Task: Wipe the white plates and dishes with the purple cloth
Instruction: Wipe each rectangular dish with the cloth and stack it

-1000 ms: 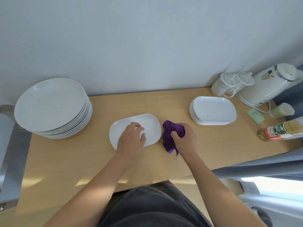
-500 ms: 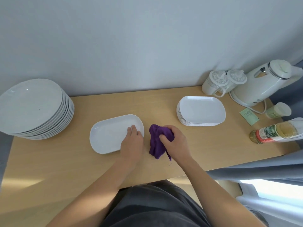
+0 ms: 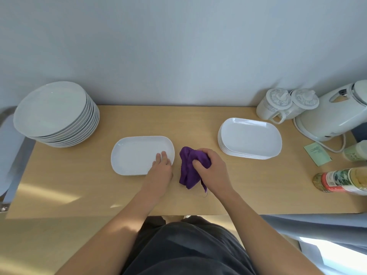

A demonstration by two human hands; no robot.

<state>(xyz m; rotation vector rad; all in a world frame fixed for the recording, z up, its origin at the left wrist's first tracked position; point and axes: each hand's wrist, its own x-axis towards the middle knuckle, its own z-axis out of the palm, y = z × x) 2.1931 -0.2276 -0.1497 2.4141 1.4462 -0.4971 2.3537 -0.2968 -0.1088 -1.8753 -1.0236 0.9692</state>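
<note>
Purple cloth (image 3: 187, 165) lay bunched on the wooden table (image 3: 79, 185), just right of a single white oblong dish (image 3: 135, 153) and, as far as could be seen, not touching it. The right hand (image 3: 213, 171) gripped it, fingers and thumb curled round the wad. The left hand (image 3: 161, 169) rested on the dish's near right corner with its fingers (image 3: 161, 155) straight and close together, seemingly pressing it flat to the table. By the look of it, the step in hand was steadying this dish ahead of a wipe. The next move would call for carrying the cloth leftward over the rim and rubbing it across the dish's face while the left hand held the dish against sliding. A stack of round plates (image 3: 51, 110) at far left and a stack of oblong dishes (image 3: 250, 137) at right sat well apart from both hands.
</note>
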